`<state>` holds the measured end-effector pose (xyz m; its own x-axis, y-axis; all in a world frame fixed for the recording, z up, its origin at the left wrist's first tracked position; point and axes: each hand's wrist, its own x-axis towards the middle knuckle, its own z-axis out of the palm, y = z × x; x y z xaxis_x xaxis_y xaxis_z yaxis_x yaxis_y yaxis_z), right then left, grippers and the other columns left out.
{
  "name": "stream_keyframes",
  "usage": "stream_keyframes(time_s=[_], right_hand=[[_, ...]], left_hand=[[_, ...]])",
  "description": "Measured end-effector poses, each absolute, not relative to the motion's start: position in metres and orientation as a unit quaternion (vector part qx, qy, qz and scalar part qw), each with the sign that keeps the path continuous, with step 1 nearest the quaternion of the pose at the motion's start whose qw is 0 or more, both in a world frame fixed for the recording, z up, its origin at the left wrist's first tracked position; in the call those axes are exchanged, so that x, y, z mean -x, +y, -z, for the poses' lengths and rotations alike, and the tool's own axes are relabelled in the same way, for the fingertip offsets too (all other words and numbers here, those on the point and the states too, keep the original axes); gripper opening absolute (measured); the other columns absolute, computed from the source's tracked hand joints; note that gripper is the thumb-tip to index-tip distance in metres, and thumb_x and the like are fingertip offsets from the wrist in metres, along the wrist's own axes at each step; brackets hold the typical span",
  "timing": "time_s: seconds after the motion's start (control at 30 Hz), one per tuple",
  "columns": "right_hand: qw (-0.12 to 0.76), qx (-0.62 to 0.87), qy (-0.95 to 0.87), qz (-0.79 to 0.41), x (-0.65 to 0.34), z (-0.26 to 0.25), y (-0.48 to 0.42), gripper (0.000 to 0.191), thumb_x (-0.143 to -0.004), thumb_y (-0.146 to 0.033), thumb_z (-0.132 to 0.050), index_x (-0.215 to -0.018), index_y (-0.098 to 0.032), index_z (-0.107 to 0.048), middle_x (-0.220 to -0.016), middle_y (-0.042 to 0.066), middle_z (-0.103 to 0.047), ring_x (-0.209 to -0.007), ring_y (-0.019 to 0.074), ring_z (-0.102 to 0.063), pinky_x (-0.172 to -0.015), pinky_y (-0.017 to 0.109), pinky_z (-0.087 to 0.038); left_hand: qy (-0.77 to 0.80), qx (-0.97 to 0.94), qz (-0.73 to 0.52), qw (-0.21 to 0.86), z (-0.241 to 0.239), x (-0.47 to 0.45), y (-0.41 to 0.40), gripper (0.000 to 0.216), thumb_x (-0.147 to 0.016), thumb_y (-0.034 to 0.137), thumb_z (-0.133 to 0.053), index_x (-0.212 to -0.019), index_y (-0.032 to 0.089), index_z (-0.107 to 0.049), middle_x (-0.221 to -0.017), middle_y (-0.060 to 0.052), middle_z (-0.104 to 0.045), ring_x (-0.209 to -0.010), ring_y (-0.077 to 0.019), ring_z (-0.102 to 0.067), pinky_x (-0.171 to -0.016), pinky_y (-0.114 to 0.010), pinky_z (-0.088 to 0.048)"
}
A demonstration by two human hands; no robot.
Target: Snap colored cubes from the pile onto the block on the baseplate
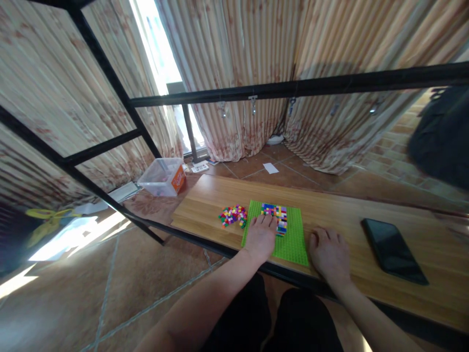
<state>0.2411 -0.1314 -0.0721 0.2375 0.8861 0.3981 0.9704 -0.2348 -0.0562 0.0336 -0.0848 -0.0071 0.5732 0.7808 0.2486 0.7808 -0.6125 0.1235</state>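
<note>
A green baseplate [295, 237] lies on the wooden table [366, 215], with a patch of small coloured bricks [275, 213] fixed at its far end. My left hand [261, 235] lies flat on the plate, fingers stretched toward that patch. On the table just right of the plate rests my right hand [330, 254], its fingers loosely curled, nothing visible in it. A loose heap of coloured bricks [233, 215] sits left of the plate, near my left hand.
A black phone [393, 251] lies on the table to the right. A clear plastic box [163, 177] stands on the tiled floor at the left. Black metal frame bars [293, 88] cross above and left of the table. Curtains hang behind.
</note>
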Motion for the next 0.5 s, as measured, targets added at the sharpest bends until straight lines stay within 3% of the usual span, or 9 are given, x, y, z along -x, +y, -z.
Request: stream_keyframes(time_s=[0.17,0.23,0.33,0.5], right_hand=[[0.146,0.774,-0.598,0.146,-0.242,0.072,-0.131,0.028,-0.094,-0.026,-0.044,-0.104,-0.014,-0.066,-0.105,0.015,-0.066,-0.093,0.0281,-0.053,-0.077,0.038,-0.035],[0.144,0.776,-0.596,0.145,-0.241,0.071,-0.131,0.028,-0.094,-0.026,-0.044,-0.105,-0.014,-0.066,-0.106,0.015,-0.066,-0.094,0.0284,-0.053,-0.077,0.038,-0.035],[0.142,0.780,-0.593,0.143,-0.239,0.068,-0.132,0.028,-0.094,-0.026,-0.043,-0.105,-0.014,-0.066,-0.106,0.015,-0.065,-0.095,0.0286,-0.053,-0.076,0.037,-0.036],[0.146,0.782,-0.588,0.145,-0.239,0.069,-0.132,0.027,-0.094,-0.026,-0.044,-0.107,-0.015,-0.066,-0.109,0.014,-0.065,-0.095,0.0274,-0.052,-0.076,0.037,-0.036]], left_hand=[[0.485,-0.851,-0.199,0.031,0.004,-0.013,-0.066,0.055,-0.086,0.004,-0.044,-0.140,0.016,-0.048,-0.127,-0.010,-0.065,-0.111,-0.0235,-0.060,-0.098,-0.038,-0.045],[0.541,-0.815,-0.202,0.032,0.002,0.003,-0.048,0.049,-0.086,0.003,-0.043,-0.131,0.017,-0.057,-0.120,-0.009,-0.068,-0.111,-0.0234,-0.060,-0.099,-0.037,-0.044],[0.596,-0.787,-0.154,0.048,0.003,0.026,-0.018,0.040,-0.088,0.009,-0.048,-0.124,0.019,-0.064,-0.115,-0.009,-0.069,-0.108,-0.0245,-0.060,-0.094,-0.037,-0.046],[0.555,-0.827,-0.069,0.050,0.011,0.041,0.011,0.039,-0.088,0.014,-0.051,-0.121,0.026,-0.067,-0.121,-0.007,-0.066,-0.113,-0.0253,-0.055,-0.095,-0.040,-0.042]])
